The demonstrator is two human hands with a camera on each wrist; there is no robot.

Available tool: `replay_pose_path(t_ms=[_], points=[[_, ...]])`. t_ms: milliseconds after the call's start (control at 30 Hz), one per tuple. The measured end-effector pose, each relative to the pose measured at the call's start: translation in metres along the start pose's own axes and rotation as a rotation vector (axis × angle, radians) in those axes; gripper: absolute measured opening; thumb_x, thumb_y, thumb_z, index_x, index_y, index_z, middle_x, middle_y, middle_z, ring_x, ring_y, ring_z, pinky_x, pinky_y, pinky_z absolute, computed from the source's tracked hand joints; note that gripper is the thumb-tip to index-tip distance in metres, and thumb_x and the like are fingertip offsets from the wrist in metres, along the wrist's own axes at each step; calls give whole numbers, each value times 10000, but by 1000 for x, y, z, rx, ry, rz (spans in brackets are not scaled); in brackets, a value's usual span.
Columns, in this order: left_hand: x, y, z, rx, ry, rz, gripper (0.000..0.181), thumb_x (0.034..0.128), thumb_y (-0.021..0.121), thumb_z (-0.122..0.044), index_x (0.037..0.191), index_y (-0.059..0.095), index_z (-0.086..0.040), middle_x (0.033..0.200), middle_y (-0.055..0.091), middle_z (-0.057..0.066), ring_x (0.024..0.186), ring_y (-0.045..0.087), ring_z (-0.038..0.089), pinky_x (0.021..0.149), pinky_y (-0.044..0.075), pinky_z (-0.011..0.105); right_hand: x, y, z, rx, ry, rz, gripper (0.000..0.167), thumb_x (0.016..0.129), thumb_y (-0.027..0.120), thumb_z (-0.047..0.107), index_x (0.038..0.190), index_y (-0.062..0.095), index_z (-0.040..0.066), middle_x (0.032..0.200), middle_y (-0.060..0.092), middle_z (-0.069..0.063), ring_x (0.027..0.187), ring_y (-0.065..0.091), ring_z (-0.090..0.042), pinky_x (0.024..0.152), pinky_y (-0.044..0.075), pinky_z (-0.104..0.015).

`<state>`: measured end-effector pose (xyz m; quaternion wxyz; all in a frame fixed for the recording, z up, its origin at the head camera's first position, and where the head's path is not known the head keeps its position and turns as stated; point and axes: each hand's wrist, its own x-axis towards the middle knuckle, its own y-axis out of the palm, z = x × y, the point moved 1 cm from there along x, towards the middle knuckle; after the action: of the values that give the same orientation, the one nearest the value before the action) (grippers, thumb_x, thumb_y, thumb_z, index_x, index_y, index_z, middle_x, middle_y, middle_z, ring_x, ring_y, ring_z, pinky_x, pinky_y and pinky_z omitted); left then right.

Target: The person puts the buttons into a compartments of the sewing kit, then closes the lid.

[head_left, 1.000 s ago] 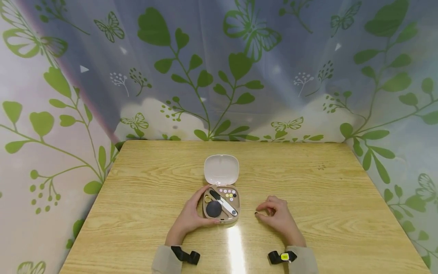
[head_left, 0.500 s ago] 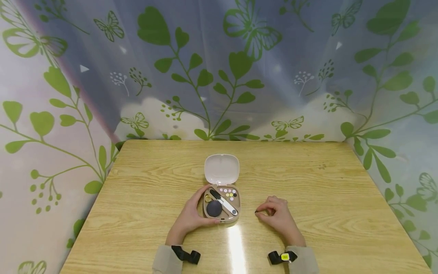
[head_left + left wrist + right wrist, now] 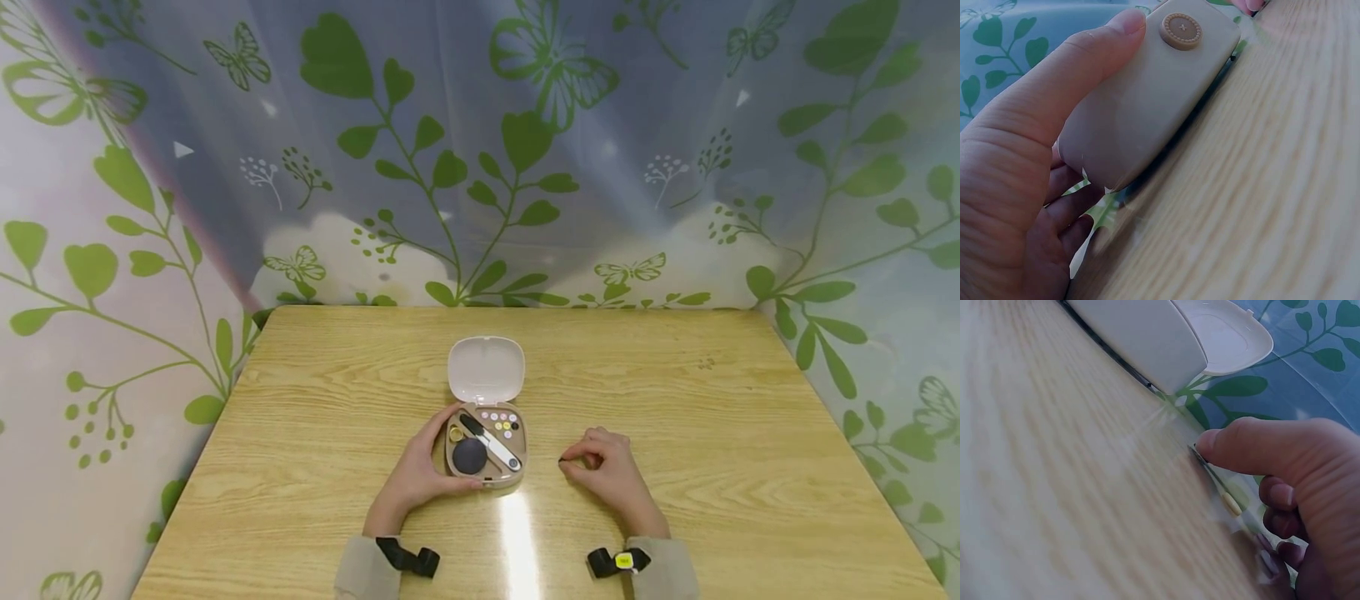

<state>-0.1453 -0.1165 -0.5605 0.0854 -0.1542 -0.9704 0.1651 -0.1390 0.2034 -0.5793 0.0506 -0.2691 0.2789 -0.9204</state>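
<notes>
A small beige box [image 3: 524, 446] lies on the table with its white lid [image 3: 486, 371] raised at the back. Inside are a dark round disc [image 3: 469, 457], a black-and-white tool [image 3: 491, 443], a gold ring-like piece [image 3: 456, 434] and several small buttons [image 3: 507, 426]. My left hand [image 3: 418, 477] grips the box's left side, thumb along its front near a round button-like catch [image 3: 1182, 30]. To the right of the box, my right hand [image 3: 611, 477] pinches a small dark piece [image 3: 562, 461] between thumb and index finger, at the table surface. Its other fingers are curled.
The wooden table [image 3: 337, 367] reaches back to a curtain [image 3: 420, 275] printed with green leaves and butterflies. A bright reflection runs down the tabletop in front of the box. Each wrist wears a black camera mount.
The small dark piece in my right hand has tilted slightly between the fingertips. Both hands and the box stay nearly where they were.
</notes>
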Motion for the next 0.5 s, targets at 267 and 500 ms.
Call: replay_pose_path(t_ms=[267, 500], points=[[2, 2, 17, 12, 3, -17, 1163, 529, 992, -389, 1511, 369, -364, 1500, 423, -102, 1408, 355, 151, 1166, 268, 469, 3, -3, 3, -2, 20, -7, 158, 699, 868, 61, 755, 776, 176, 583, 407, 57, 592, 363, -24, 709, 223, -298], [2, 2, 17, 28, 9, -22, 1176, 525, 977, -459, 1525, 371, -333, 1509, 414, -102, 1416, 349, 180, 1158, 272, 507, 10, -6, 7, -12, -2, -8, 149, 699, 864, 20, 764, 779, 124, 586, 422, 57, 589, 365, -38, 678, 265, -271]])
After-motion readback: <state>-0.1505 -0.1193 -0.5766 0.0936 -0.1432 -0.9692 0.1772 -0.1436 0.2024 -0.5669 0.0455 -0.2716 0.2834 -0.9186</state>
